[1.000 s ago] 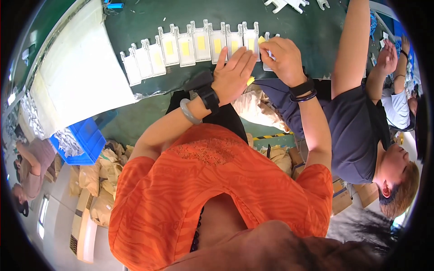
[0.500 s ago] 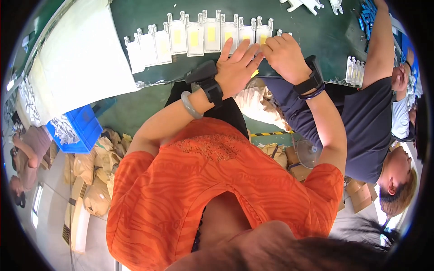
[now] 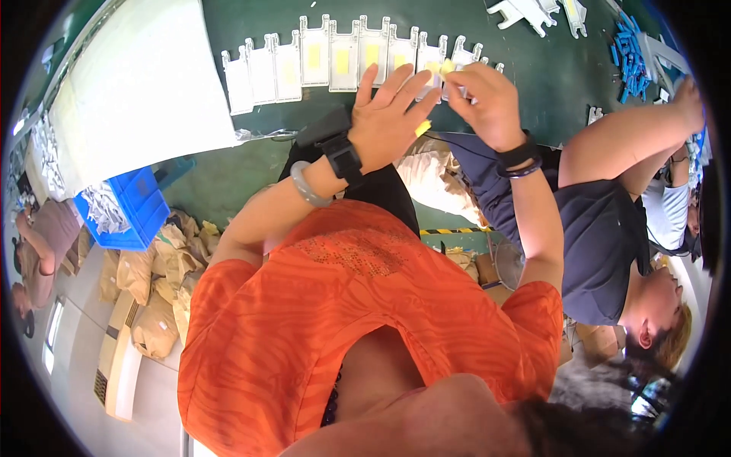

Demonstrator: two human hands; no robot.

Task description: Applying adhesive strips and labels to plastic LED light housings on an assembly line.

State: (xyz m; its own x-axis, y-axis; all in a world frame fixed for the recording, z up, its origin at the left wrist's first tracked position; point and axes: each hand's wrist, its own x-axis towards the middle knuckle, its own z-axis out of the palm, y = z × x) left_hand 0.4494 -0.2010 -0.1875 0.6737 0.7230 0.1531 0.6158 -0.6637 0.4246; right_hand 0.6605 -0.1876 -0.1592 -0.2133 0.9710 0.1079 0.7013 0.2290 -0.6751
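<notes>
A curved row of clear-white flat plastic cases (image 3: pixel 314 72), each with two prongs on top, lies along the green table; several show yellow rectangles. My left hand (image 3: pixel 388 118) is palm down at the table's edge, below the row, its visible fingers spread. A yellow slip (image 3: pixel 423 128) pokes out from under this hand, and its thumb is hidden. My right hand (image 3: pixel 487 107) has thumb and forefinger drawn together at a small yellow slip (image 3: pixel 448 68), against the lower left corner of a tilted case (image 3: pixel 467 52). The right end of the row is partly covered.
White cloth (image 3: pixel 145 84) covers the table's left. White plastic brackets (image 3: pixel 524 14) and blue sticks (image 3: pixel 629 65) lie at the far right. A co-worker (image 3: pixel 586 236) sits close on my right. At left, a blue bin (image 3: pixel 135 209) stands above brown paper bags (image 3: pixel 156 331).
The whole view has shifted slightly. My left hand has drawn back from the cases, its yellow slip moving along. The case by my right fingers now sits tilted. The co-worker's arm has swung lower.
</notes>
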